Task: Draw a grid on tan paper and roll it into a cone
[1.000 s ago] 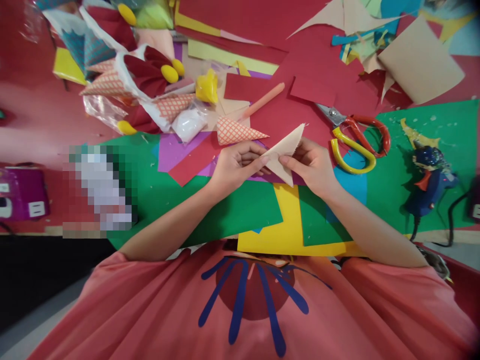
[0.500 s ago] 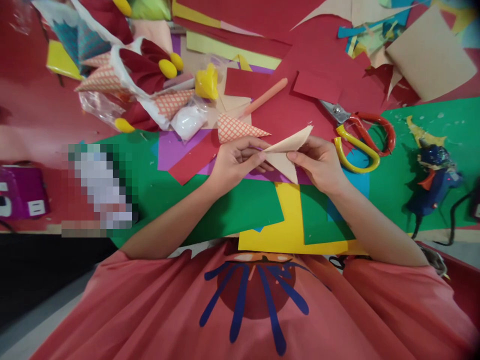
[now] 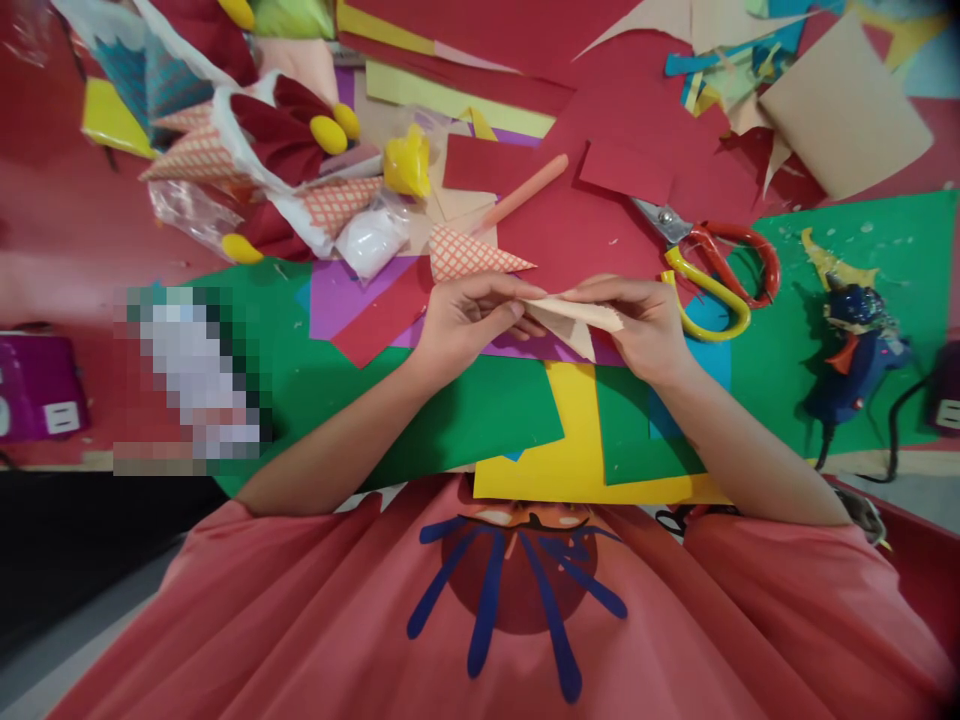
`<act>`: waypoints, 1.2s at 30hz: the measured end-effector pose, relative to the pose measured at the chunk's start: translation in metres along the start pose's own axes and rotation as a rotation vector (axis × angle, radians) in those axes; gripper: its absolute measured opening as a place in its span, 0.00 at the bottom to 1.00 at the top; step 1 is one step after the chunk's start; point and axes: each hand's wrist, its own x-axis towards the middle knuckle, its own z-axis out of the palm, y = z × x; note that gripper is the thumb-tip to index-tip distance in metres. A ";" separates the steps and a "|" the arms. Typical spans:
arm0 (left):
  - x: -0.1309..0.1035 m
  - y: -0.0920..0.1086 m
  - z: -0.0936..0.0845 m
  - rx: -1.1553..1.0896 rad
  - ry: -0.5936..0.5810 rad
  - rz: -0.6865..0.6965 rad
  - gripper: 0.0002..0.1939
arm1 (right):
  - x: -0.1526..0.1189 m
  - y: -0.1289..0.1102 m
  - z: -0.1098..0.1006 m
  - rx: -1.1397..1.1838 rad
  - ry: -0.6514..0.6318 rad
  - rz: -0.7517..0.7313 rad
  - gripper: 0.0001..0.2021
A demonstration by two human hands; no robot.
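Between my two hands is a cream piece of paper (image 3: 574,318), partly folded over, with a pointed end hanging below. My left hand (image 3: 474,318) pinches its left tip between thumb and fingers. On the other side my right hand (image 3: 646,318) grips the right part, its thumb hidden behind the paper's upper flap. Just beyond my left fingers lies an orange-and-white checked paper cone (image 3: 476,254). Scissors (image 3: 697,250) with one red and one yellow handle rest beyond my right hand, blades pointing up-left.
A blue glue gun (image 3: 855,370) with a cord lies at the right on green sheet (image 3: 780,410). Cone-shaped figures (image 3: 262,140) crowd the upper left. A peach stick (image 3: 529,190) lies on red paper, and a beige sheet (image 3: 847,110) sits among scraps at upper right.
The paper's upper flap has swung down toward me, and my right fingers have moved to its far edge. The whole view has shifted slightly.
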 end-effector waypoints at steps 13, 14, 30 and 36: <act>-0.001 -0.004 -0.003 0.028 0.041 -0.070 0.13 | 0.001 -0.005 0.000 -0.066 -0.028 -0.050 0.07; -0.001 -0.003 -0.002 0.015 0.045 -0.078 0.12 | 0.001 -0.005 0.000 -0.093 -0.031 -0.083 0.07; -0.010 0.006 0.011 0.278 0.117 0.179 0.06 | 0.000 -0.013 0.010 0.235 0.003 0.207 0.14; -0.006 0.015 0.018 0.294 0.035 0.087 0.07 | -0.001 -0.019 0.017 0.032 0.016 0.194 0.17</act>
